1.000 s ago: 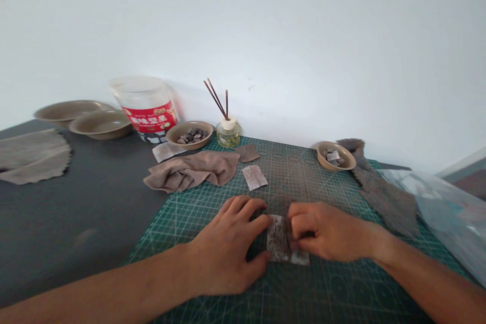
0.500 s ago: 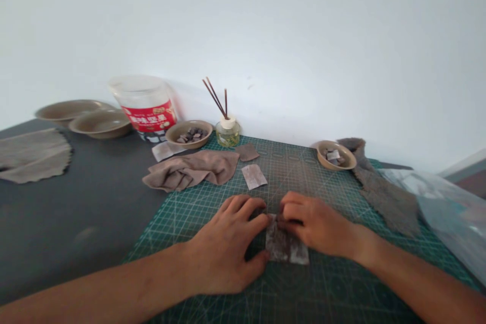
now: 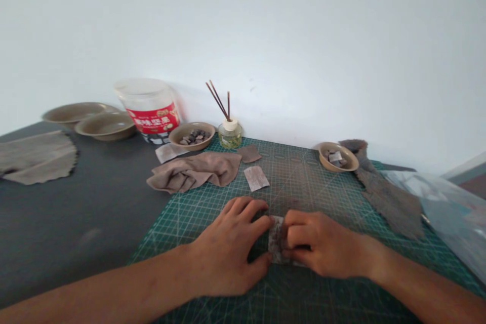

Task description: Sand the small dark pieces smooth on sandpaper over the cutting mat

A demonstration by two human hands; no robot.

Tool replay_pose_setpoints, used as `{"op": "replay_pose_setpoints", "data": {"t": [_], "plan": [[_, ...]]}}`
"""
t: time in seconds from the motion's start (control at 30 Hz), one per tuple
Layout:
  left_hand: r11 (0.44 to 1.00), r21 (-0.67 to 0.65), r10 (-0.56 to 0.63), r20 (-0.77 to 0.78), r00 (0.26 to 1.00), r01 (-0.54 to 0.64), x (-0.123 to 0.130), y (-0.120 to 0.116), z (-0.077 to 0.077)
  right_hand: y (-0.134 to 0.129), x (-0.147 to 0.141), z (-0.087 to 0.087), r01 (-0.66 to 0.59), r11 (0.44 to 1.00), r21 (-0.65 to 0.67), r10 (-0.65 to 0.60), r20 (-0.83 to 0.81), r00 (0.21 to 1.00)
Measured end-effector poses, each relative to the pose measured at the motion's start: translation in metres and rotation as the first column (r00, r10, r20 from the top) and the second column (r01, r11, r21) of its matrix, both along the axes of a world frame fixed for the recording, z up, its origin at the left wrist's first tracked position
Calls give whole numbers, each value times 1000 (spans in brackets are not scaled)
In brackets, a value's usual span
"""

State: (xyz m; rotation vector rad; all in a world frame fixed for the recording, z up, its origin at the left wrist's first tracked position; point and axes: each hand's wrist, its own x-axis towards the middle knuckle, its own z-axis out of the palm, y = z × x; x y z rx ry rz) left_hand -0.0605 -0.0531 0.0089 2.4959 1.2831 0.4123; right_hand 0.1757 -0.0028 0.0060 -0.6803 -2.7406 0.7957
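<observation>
A small grey-and-white smeared sheet [image 3: 276, 243], its material unclear, lies flat on the green cutting mat [image 3: 212, 207]. My left hand [image 3: 235, 253] is spread with thumb and fingers apart, its fingertips touching the sheet's left edge. Over the right part of the sheet, my right hand [image 3: 319, 243] is closed, with its fingertips down on the surface. Whatever it may pinch is hidden. Just beyond the hands lie a second pale square [image 3: 256, 178] and a brown square piece [image 3: 249, 154].
Crumpled brown cloth [image 3: 197, 169] lies at the mat's far left edge. Behind it stand a bowl of small dark pieces [image 3: 175, 136], a reed diffuser [image 3: 230, 134] and a red-labelled tub [image 3: 152, 111]. A smaller bowl [image 3: 324, 162], grey cloth [image 3: 391, 207] and clear plastic [image 3: 451, 212] are at right.
My right hand has moved down the sheet, towards me, and now covers more of its right side. My left hand stays at the left edge. The view has shifted slightly.
</observation>
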Motion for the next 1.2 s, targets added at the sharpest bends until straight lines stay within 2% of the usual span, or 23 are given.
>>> {"op": "replay_pose_setpoints", "data": {"t": [0.07, 0.2, 0.37, 0.47, 0.53, 0.67, 0.7, 0.8, 0.87, 1.0, 1.03, 1.17, 1.2], "plan": [[1000, -7, -4, 2, 1000, 4, 0, 0, 0, -2, -1, -2, 17, 999, 37, -16, -7, 1000], [1000, -5, 4, -9, 1000, -4, 0, -1, 1, 0, 0, 1, 161, 985, 63, -162, 6, 987], [1000, -8, -3, 4, 1000, 3, 0, -1, 1, -1, 0, 2, -4, 1000, 23, 3, 27, 1000], [1000, -11, 1, -1, 1000, -1, 0, -1, 1, 0, 0, 4, 100, 990, 97, -103, 26, 994], [1000, -6, 4, -4, 1000, -4, 0, -1, 1, 2, 2, 8, 139, 985, 99, -145, 59, 988], [1000, -13, 3, -6, 1000, -3, 0, -1, 2, 0, 4, 12, -33, 999, 3, 33, 103, 994], [1000, -17, 1, -5, 1000, -1, 0, -1, 2, 0, 3, 11, -45, 999, 6, 45, 89, 995], [1000, -13, -2, -3, 1000, 2, 0, -1, 2, 5, 0, 7, 88, 993, 85, -91, 32, 995], [1000, -5, 2, -8, 1000, -2, 0, -1, 2, 8, 1, 7, 145, 985, 93, -149, 35, 988], [1000, -9, 2, -14, 1000, -2, 0, -1, 1, 5, 3, 10, -34, 998, -55, 38, 73, 997], [1000, -15, 1, -12, 1000, -1, -1, -1, 1, 3, 2, 10, -50, 997, -66, 53, 58, 997], [1000, -15, 3, -15, 1000, -3, 0, -1, 1, 7, 0, 10, 132, 991, 21, -132, 19, 991], [1000, -12, 3, -15, 1000, -3, 0, -1, 0, 8, 1, 11, 147, 989, 21, -147, 31, 989]]}}
